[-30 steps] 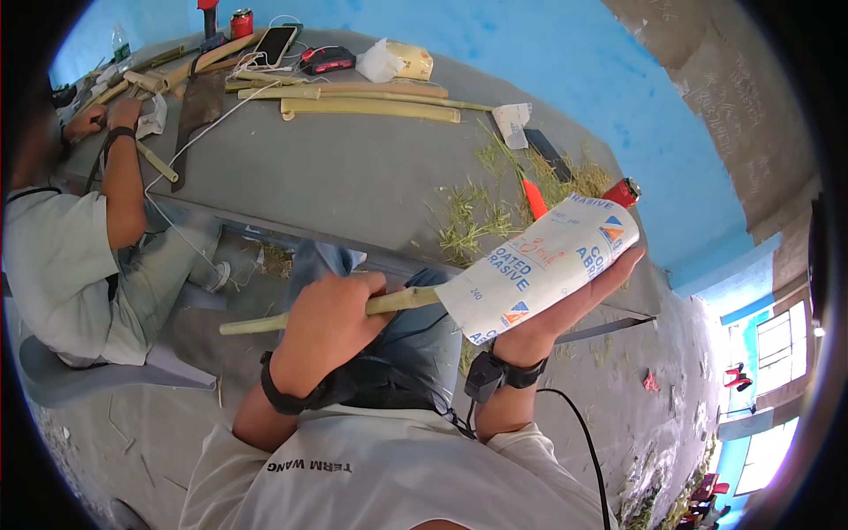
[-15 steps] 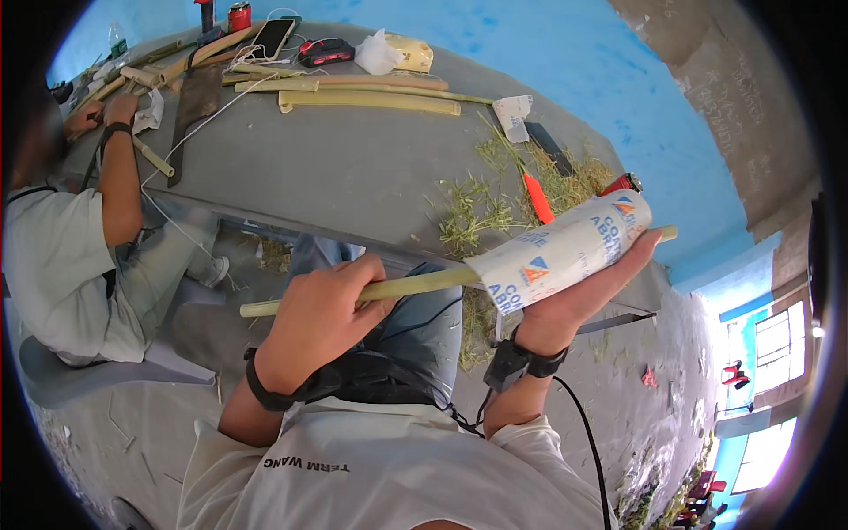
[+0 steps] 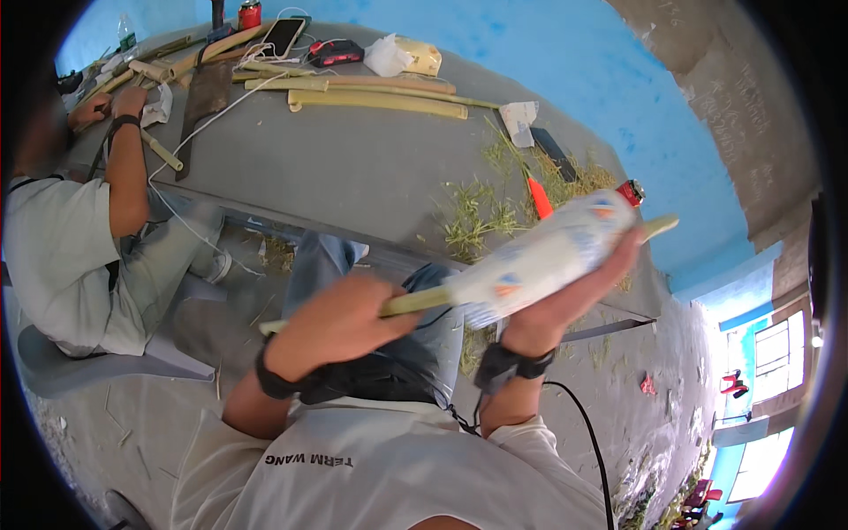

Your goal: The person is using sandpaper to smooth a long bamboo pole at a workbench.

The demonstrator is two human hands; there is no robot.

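The left hand (image 3: 340, 322) is gripping a stick (image 3: 420, 301); the right hand (image 3: 576, 294) is clasping paper (image 3: 541, 254) around it. Behind, a grey table (image 3: 353, 168) is stretching away. The paper is already enclosing the stick, whose ends are poking out near the table's edge; blur is hiding what is left. The stick is looking slim and rounded, the white paper thin and curled.
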